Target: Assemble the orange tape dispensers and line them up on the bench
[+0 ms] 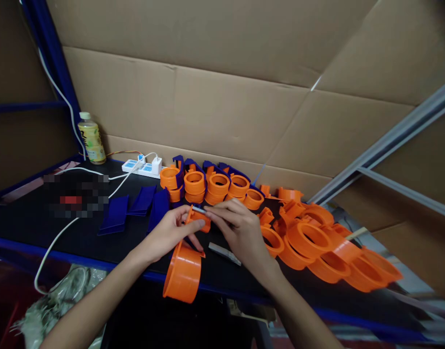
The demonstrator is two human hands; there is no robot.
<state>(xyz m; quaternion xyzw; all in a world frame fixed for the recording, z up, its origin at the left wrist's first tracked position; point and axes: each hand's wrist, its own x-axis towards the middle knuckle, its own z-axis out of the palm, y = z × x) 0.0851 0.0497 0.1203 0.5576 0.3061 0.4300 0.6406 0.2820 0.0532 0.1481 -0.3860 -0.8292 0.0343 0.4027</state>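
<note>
My left hand (173, 227) is closed around an orange plastic tape dispenser body (184, 274), its wide ring hanging below my fingers over the table's front edge. Along the top end of this body lies a narrow serrated blade (199, 210). The fingers of my right hand (240, 225) pinch together at the blade's right end. A flat grey strip (224, 253) rests on the black table, just below my right hand. Behind my hands stand several orange dispensers (218, 188) with dark blue parts, stacked in a row.
Loose orange dispenser bodies (316, 240) are piled at right. Flat dark blue plastic pieces (115, 213) lie left of my hands. A white power strip (142, 167) with cables and a yellow-labelled bottle (91, 138) stand at the back left. Cardboard (215, 97) walls the rear.
</note>
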